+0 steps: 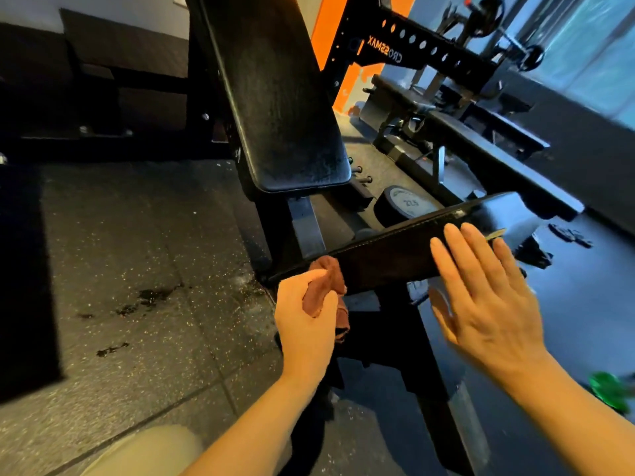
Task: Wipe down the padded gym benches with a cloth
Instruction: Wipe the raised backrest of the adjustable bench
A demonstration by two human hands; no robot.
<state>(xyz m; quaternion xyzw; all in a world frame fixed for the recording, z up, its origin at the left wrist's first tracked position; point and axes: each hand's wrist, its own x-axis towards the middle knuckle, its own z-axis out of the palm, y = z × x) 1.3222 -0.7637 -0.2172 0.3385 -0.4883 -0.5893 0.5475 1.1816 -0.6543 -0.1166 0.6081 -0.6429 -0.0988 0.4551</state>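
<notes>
- We grip the brown cloth (pixel 324 286) in our left hand (pixel 305 317), pressing it to the near corner of the seat pad (pixel 395 255).
- Our right hand (pixel 488 304) lies flat, fingers straight, on the pad's side.
- We judge the wiping underway: the back pad (pixel 275 97) and the benches (pixel 481 139) beyond appear still to do.

Two hands: left hand (pixel 307 316), right hand (pixel 488 297). One brown cloth (pixel 324 290). Pads on the near bench, two: one inclined back pad (pixel 285 108), one seat pad (pixel 395 255). One more flat bench (pixel 481 146) behind, one black rack (pixel 422 46), one weight plate (pixel 405 202), one green object (pixel 611 389) at lower right.
</notes>
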